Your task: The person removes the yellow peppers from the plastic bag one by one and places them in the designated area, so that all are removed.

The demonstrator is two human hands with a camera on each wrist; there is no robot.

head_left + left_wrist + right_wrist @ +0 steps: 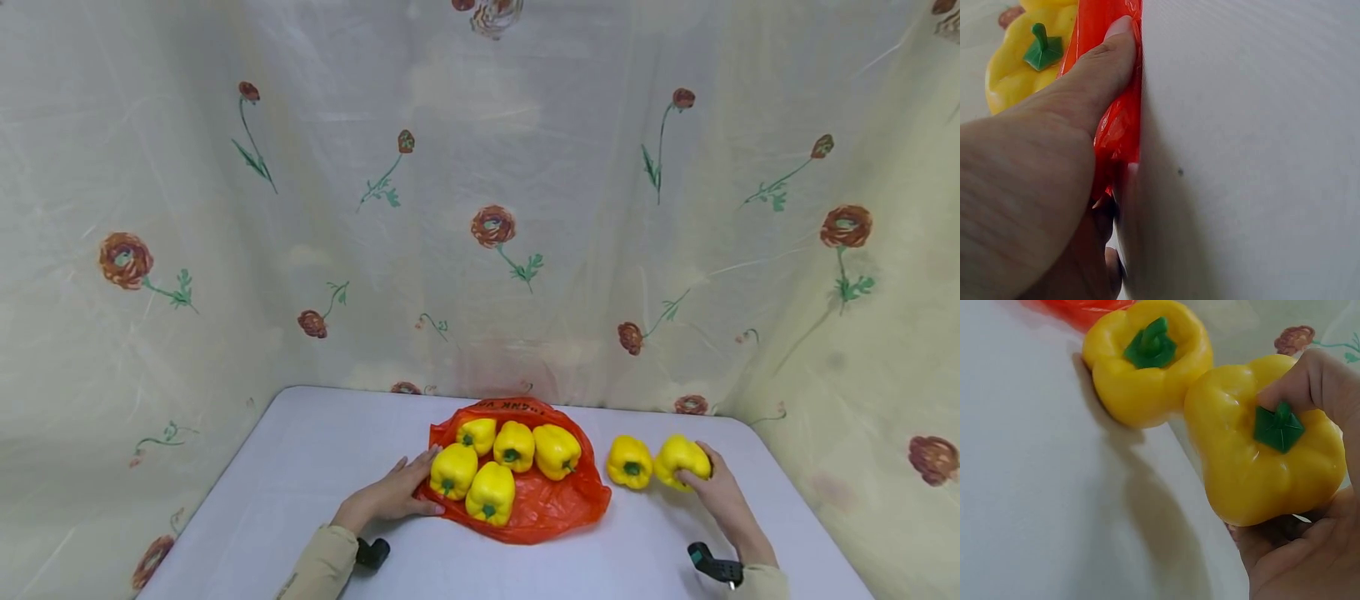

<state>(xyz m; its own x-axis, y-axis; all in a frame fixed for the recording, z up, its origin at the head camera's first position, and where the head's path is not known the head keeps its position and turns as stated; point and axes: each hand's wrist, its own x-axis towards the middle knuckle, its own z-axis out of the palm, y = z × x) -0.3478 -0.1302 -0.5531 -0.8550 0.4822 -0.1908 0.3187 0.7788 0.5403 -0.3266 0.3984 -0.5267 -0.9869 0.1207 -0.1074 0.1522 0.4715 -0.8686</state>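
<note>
On the table lies a red plastic bag [555,504] with several yellow bell peppers [491,493] on it. My left hand [397,489] rests on the bag's left edge, thumb and fingers spread apart beside the nearest peppers; the left wrist view has the thumb [1100,69] lying along the red plastic. To the right of the bag, my right hand [722,483] grips another yellow bell pepper [677,461]. Its thumb presses near the green stem [1280,428], and the other fingers are partly hidden behind. Close by on its left sits a loose yellow bell pepper [628,461].
The white table [337,433] stands against a pale curtain [570,167] printed with flowers, which also hangs along both sides. A black wrist device [716,567] is strapped at the right wrist, and another [371,552] at the left.
</note>
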